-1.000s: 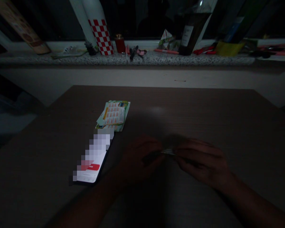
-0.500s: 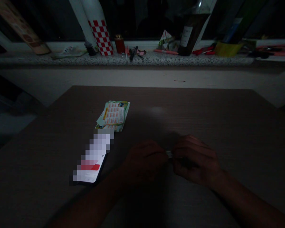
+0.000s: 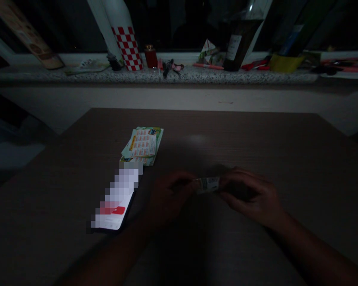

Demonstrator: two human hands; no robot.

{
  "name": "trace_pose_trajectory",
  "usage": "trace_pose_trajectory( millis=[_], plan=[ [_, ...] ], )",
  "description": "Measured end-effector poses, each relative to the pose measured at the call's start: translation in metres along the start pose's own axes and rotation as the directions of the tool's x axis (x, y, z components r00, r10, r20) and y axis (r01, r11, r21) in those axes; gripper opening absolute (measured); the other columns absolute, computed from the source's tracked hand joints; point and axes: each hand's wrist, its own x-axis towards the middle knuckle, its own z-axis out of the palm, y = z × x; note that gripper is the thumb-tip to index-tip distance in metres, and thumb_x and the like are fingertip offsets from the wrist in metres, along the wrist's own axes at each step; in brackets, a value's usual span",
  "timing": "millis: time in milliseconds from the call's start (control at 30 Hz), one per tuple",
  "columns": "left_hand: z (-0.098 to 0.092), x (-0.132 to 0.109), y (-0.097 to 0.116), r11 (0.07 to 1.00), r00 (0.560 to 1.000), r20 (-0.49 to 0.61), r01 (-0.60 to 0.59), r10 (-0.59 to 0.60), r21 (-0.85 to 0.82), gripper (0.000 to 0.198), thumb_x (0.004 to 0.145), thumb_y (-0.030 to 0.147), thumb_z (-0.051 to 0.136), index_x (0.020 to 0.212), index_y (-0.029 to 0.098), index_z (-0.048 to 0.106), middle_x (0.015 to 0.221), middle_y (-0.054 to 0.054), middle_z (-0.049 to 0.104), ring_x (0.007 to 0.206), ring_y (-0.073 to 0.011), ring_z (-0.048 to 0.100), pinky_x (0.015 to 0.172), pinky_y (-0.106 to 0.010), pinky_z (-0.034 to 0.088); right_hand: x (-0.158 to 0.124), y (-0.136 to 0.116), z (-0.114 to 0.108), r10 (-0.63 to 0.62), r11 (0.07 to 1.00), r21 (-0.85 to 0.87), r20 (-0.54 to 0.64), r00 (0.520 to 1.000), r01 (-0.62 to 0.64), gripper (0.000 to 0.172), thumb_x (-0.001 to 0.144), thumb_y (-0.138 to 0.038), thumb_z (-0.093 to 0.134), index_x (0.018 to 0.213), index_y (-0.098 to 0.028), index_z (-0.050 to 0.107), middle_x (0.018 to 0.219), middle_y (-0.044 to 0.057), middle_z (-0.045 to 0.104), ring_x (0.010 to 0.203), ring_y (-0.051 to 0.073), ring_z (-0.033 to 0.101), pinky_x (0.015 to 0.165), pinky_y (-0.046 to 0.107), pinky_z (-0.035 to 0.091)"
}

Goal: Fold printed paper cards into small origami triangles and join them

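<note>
The left hand point(image 3: 171, 196) is in the middle of the frame, a little below the centre, and its thumb and fingers are pinched together on the left end of a small printed piece point(image 3: 209, 184). The right hand point(image 3: 252, 194), to the right of it, pinches the other end in the same way, with its fingers bent and a dark hollow under them. So the printed piece is stretched between the two hands, near the centre of the frame; it is thin and pale, with dark marks which are too small and dim to read. The forearms come in from the lower left and the lower right corners. Below the hands there is the wooden table point(image 3: 265, 139), on which their shadow falls. To the left of the left hand lies a phone point(image 3: 116, 198) with a lit screen, partly covered by blurred squares, and a red button shows near its lower end. Just above the phone lies a small pile of printed cards point(image 3: 143, 145), greenish, with orange rows. Along the top of the frame, a speckled sill point(image 3: 203, 76) carries a bottle with red and white checks point(image 3: 129, 49), a small red jar point(image 3: 150, 56) and, more to the right, a dark bottle with a pale label point(image 3: 238, 47).
</note>
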Motion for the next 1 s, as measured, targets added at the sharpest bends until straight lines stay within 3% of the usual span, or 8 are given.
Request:
trace_pose_trajectory(
  millis=[133, 233, 333, 433, 567, 833, 1000],
  plan=[
    [0.006, 0.000, -0.004, 0.971, 0.989, -0.023, 0.142, -0.149, -0.190, 0.010, 0.079, 0.022, 0.065, 0.083, 0.018, 0.057, 0.076, 0.001, 0.066, 0.071, -0.0124, 0.063, 0.062, -0.021, 0.050, -0.003, 0.001, 0.008, 0.027, 0.997, 0.066, -0.001, 1.000, -0.027, 0.017, 0.078, -0.012, 0.068, 0.093, -0.019, 0.066, 0.085, 0.006, 0.071, 0.076, 0.018, 0.067, 0.068, 0.032, 0.055],
    [0.010, -0.002, -0.008, 0.978, 0.987, 0.042, 0.158, -0.154, -0.138, 0.013, 0.079, 0.021, 0.064, 0.088, 0.018, 0.055, 0.081, 0.001, 0.067, 0.074, -0.0132, 0.064, 0.064, -0.023, 0.050, -0.004, -0.001, 0.010, 0.074, 0.996, 0.048, -0.050, 0.996, -0.071, 0.012, 0.079, -0.011, 0.066, 0.087, -0.019, 0.066, 0.081, 0.004, 0.071, 0.072, 0.018, 0.068, 0.063, 0.030, 0.054],
    [0.009, -0.004, -0.008, 0.995, 0.994, 0.095, 0.053, -0.061, 0.079, 0.020, 0.078, 0.019, 0.065, 0.096, 0.020, 0.058, 0.090, -0.001, 0.069, 0.083, -0.0157, 0.065, 0.074, -0.028, 0.050, -0.004, -0.002, 0.009, 0.080, 0.997, 0.011, -0.073, 0.994, -0.080, 0.011, 0.078, -0.011, 0.066, 0.086, -0.020, 0.065, 0.079, 0.003, 0.072, 0.070, 0.017, 0.068, 0.060, 0.028, 0.053],
    [0.005, -0.003, -0.004, 0.960, 0.981, 0.188, -0.098, 0.049, 0.261, 0.021, 0.077, 0.025, 0.068, 0.097, 0.020, 0.063, 0.092, -0.004, 0.069, 0.084, -0.0180, 0.064, 0.076, -0.032, 0.049, -0.004, -0.003, 0.008, 0.024, 0.999, 0.035, -0.020, 1.000, -0.023, 0.013, 0.078, -0.009, 0.064, 0.086, -0.019, 0.065, 0.077, 0.003, 0.070, 0.069, 0.017, 0.067, 0.060, 0.028, 0.053],
    [0.000, 0.000, 0.003, 0.946, 0.964, 0.236, -0.188, 0.126, 0.265, 0.011, 0.083, 0.026, 0.064, 0.092, 0.020, 0.068, 0.087, -0.002, 0.071, 0.079, -0.0156, 0.065, 0.074, -0.028, 0.049, -0.003, -0.004, 0.010, -0.036, 0.999, 0.041, 0.031, 0.999, 0.034, 0.013, 0.077, -0.008, 0.064, 0.085, -0.018, 0.066, 0.075, 0.004, 0.069, 0.067, 0.017, 0.066, 0.060, 0.030, 0.052],
    [0.003, -0.005, 0.007, 0.992, 0.992, 0.127, -0.003, -0.013, 0.126, 0.005, 0.080, 0.022, 0.068, 0.081, 0.021, 0.073, 0.077, 0.001, 0.074, 0.070, -0.0130, 0.067, 0.066, -0.024, 0.050, -0.005, -0.007, 0.015, 0.046, 0.995, 0.088, 0.003, 0.999, -0.046, 0.004, 0.080, -0.017, 0.067, 0.084, -0.018, 0.068, 0.072, 0.004, 0.071, 0.062, 0.016, 0.066, 0.056, 0.027, 0.054],
    [0.003, -0.005, 0.007, 0.996, 0.988, 0.126, 0.088, -0.086, -0.012, 0.004, 0.078, 0.021, 0.070, 0.077, 0.020, 0.074, 0.072, 0.001, 0.074, 0.066, -0.0127, 0.067, 0.059, -0.021, 0.049, -0.004, -0.009, 0.012, 0.077, 0.983, 0.168, 0.003, 0.997, -0.077, 0.005, 0.081, -0.016, 0.067, 0.079, -0.017, 0.071, 0.068, 0.003, 0.072, 0.058, 0.015, 0.067, 0.052, 0.024, 0.054]
  ],
)
